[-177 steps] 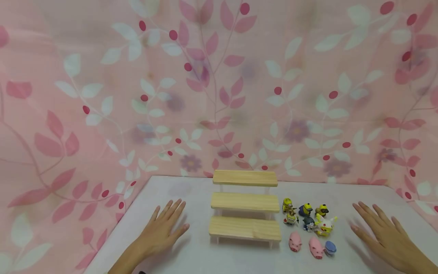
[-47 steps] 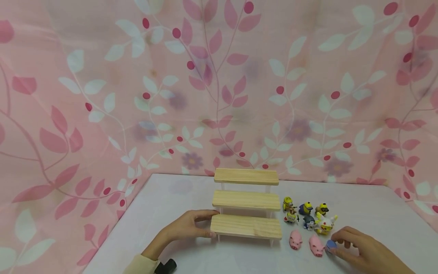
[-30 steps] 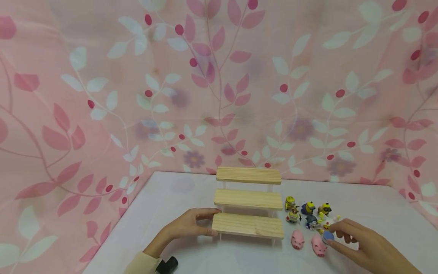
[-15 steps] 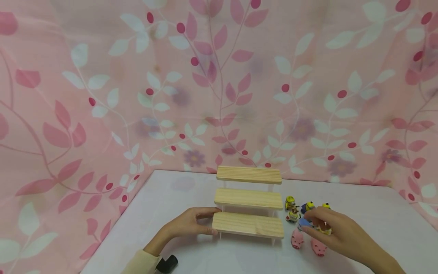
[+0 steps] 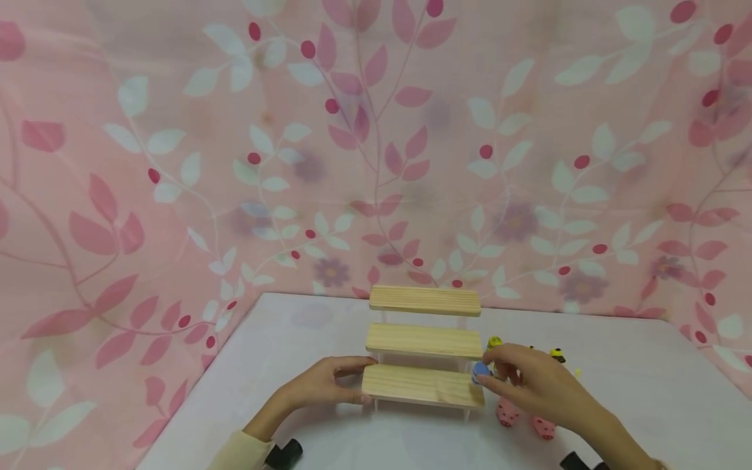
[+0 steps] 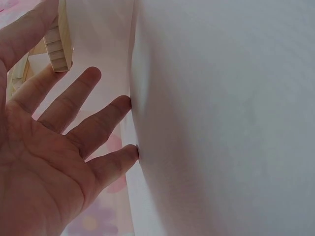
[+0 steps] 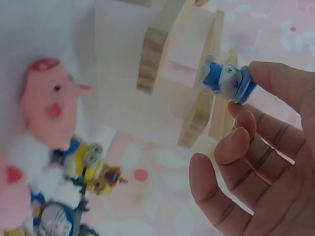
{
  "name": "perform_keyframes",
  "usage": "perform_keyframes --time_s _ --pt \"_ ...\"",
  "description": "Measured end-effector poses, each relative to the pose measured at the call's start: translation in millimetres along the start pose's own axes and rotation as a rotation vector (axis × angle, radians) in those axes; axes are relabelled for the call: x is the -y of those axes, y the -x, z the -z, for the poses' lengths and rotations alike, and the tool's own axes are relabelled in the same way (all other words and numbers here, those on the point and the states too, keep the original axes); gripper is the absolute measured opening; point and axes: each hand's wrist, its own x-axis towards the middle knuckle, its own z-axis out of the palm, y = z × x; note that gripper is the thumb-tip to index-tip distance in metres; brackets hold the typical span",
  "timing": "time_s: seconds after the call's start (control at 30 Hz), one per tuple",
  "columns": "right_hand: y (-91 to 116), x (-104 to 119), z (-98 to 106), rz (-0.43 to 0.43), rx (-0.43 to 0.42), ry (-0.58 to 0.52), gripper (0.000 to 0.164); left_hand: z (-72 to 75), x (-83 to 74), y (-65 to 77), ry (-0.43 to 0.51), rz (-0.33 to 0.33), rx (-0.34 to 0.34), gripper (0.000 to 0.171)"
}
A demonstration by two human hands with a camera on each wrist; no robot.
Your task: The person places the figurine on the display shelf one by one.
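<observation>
A three-tier stand (image 5: 423,384) with pale wooden boards and whitish supports stands on the table. My left hand (image 5: 320,386) holds the left end of its lowest board between thumb and forefinger; in the left wrist view, the other fingers spread below the board's end (image 6: 58,51). My right hand (image 5: 543,386) pinches a small blue-and-white figurine (image 7: 227,81) between thumb and forefinger, by its blue flat end. In the head view the figurine is at the right end of the lowest board; whether it touches the board I cannot tell.
Two pink toy pigs (image 5: 508,412) lie under and beside my right hand. Several yellow minion figures (image 7: 87,158) and a grey cat-like figure (image 7: 58,219) stand behind, partly hidden in the head view. A floral pink curtain (image 5: 376,163) hangs behind the white table (image 5: 305,326).
My right hand took the blue figurine from beside the pigs and carried it left to the lowest board. Earlier, my left hand moved from the table to the stand and stays there.
</observation>
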Motion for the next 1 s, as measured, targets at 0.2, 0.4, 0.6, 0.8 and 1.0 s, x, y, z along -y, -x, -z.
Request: perform_keyframes --time_s 0.2,0.4,0.6,0.8,1.0 --pt "-18.6 10.9 -15.5 -0.028 0.062 -0.057 0.016 0.0 -1.2 2.0 -0.014 -0.001 -0.003 0.061" --pt "-35.0 21.5 -32.0 -0.030 0.123 -0.099 0.017 1.0 0.3 2.5 -0.015 -0.003 0.004 0.061" --pt "-48.8 33.9 -45.2 -0.054 0.135 -0.077 0.016 2.1 1.6 2.3 -0.030 -0.017 0.008 0.061" --pt "-58.9 46.1 -54.9 -0.114 0.146 -0.079 0.017 1.1 1.6 1.7 -0.023 -0.007 0.013 0.062" --pt "-67.6 54.8 -66.0 -0.119 0.160 -0.065 0.018 0.8 -0.3 1.7 -0.012 -0.014 0.022 0.060"
